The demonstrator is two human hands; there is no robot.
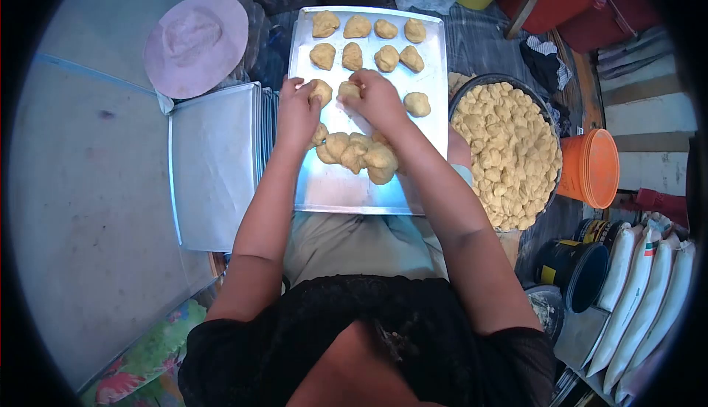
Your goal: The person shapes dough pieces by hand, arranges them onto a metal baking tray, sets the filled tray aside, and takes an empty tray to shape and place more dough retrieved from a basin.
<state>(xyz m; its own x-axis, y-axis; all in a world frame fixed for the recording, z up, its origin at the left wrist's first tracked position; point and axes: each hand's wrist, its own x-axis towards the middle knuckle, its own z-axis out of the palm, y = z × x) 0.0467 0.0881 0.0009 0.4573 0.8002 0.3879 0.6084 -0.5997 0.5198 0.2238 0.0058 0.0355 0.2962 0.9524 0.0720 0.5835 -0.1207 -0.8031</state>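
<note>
A metal baking tray [313, 189] rests over my lap, with rows of yellowish dough balls [358, 26] on its far half. My left hand [299, 110] curls its fingers around the outer side of one dough ball [321, 92] in the third row. Beside it, my right hand [377, 101] grips another dough ball [349, 90], partly covered by the fingers. To the right of that hand a single ball [417, 104] sits on the tray. Between my forearms lies a clump of joined dough pieces [359, 154], its ends partly hidden by my arms.
On the right stands a large round basin [554, 123] heaped with dough pieces. An orange bucket [590, 168] and a black bucket [582, 274] are beyond it, near long white packs [634, 289]. Stacked metal trays [214, 167] lean at left, below a pink hat [195, 45].
</note>
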